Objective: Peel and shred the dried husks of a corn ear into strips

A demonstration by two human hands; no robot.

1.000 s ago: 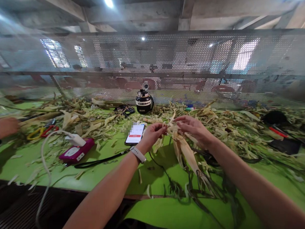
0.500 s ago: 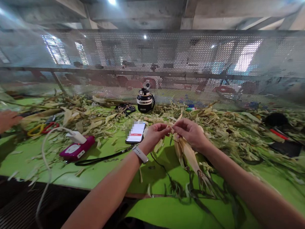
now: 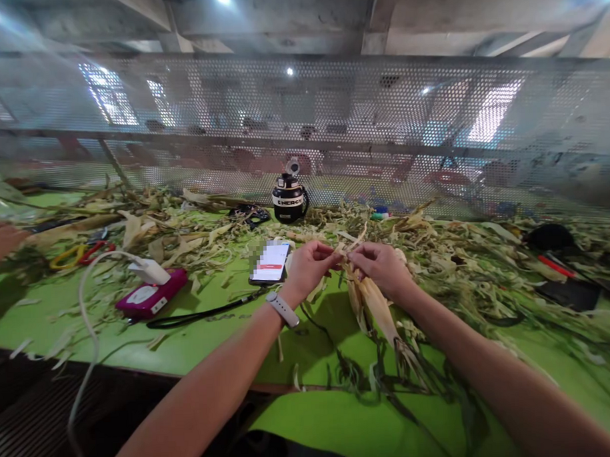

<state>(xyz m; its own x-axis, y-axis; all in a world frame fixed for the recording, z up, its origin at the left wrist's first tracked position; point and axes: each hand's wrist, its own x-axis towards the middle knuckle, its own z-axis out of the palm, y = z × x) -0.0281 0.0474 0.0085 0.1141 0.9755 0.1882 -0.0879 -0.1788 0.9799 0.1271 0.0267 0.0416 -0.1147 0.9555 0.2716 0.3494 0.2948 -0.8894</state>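
Note:
My left hand (image 3: 314,267), with a pale watch (image 3: 282,310) at the wrist, pinches the upper end of dry corn husks. Close beside it, my right hand (image 3: 381,267) is closed on the same tops. The corn husks (image 3: 380,307) hang below my fingers in pale tan leaves, with dark stringy ends trailing toward the green table's front edge. Exactly how the husk tops lie between my fingertips is hidden. Left of my left hand, a phone (image 3: 269,262) with a lit screen lies on the table, its black strap (image 3: 202,314) stretched out to the left.
A black bottle (image 3: 288,201) stands at the back before a perforated metal screen (image 3: 331,121). Husk scraps (image 3: 185,242) cover much of the table. A magenta power bank (image 3: 152,294) with a white cable and scissors (image 3: 70,257) lie left. Another person's hand (image 3: 2,240) shows at far left.
My hands stay together at the husk tops, with only slight finger movement. The other person's hand at far left has moved further out of view. The whole view has shifted slightly.

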